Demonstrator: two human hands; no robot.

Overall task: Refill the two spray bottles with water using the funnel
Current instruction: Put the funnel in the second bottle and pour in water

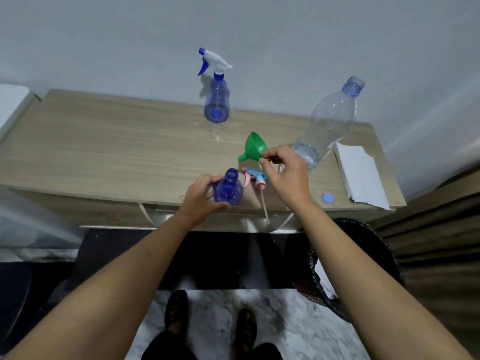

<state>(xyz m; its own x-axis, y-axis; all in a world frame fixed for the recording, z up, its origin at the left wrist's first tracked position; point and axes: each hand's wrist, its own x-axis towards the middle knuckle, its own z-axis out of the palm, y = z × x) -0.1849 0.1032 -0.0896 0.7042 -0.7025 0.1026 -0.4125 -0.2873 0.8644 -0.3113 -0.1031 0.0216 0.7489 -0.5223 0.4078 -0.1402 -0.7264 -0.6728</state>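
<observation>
uncapped water bottle (327, 120), seemingly near-empty

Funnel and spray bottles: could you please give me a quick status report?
Left hand grips open spray bottle. Right hand pinches green funnel, not yet seated. Removed trigger head lies beside the bottle. Path clear.

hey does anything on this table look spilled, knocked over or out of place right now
Nothing looks spilled or damaged. The pink and blue sprayer head lies on its side on the table, its tube past the front edge, beside the open spray bottle the left hand holds. The water bottle stands uncapped, its blue cap lying nearby. That fits refilling.
</observation>
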